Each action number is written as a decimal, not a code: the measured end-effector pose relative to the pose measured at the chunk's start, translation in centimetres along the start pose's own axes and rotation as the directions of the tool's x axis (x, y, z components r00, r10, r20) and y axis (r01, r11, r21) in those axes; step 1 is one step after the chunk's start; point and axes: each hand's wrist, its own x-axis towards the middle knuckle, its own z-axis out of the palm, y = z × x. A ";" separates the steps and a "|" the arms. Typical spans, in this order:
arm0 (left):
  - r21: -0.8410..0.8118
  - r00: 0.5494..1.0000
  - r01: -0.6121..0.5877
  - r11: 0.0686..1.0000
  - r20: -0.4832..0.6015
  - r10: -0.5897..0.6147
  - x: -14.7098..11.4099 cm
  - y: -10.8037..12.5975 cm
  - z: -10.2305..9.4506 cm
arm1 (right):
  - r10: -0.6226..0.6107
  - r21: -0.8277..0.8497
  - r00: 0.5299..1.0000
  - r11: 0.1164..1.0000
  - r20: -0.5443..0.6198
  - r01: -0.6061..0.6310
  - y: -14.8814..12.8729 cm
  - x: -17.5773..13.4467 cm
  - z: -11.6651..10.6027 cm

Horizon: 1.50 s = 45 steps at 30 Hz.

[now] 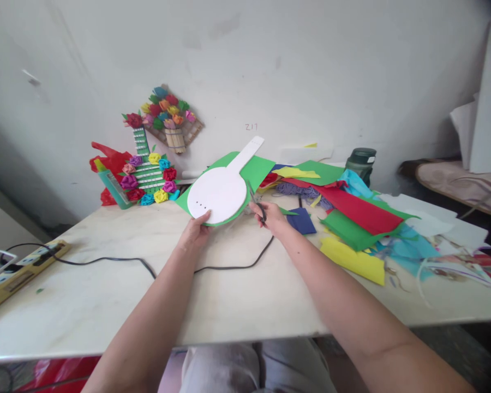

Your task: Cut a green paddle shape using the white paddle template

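Observation:
In my left hand [197,229] I grip the lower edge of a white banjo-shaped cutout [219,191] together with a green paper sheet [259,168] behind it. The cutout has a round body with several small dark holes near the bottom and a long neck pointing up to the right. My right hand [269,216] is closed on a pair of scissors [258,206] with dark handles. The blades point up along the right side of the round body, at the green sheet's edge. Whether the blades touch the paper is hard to see.
Coloured paper [364,213] and purple yarn [298,190] lie to the right, near a dark green bottle [360,162]. At left stand a paper-flower guitar [147,169] and a glue bottle [113,185]. A black cable [229,267] crosses the table from a power strip [24,273].

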 end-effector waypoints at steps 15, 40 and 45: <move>0.062 0.999 0.030 0.998 0.033 -0.032 -0.1 -0.1 -0.1 | 0.029 0.026 0.999 0.999 0.025 -0.030 0.1 0.2 -1.2; 0.118 0.996 0.047 0.992 0.064 -0.055 0.1 0.1 -0.7 | 0.043 0.003 0.999 0.999 0.009 -0.043 -0.7 -0.1 -1.4; 0.127 0.996 0.041 0.991 0.072 -0.051 0.2 0.1 -0.9 | 0.022 -0.007 0.999 1.000 0.026 -0.021 -0.4 0.1 -1.7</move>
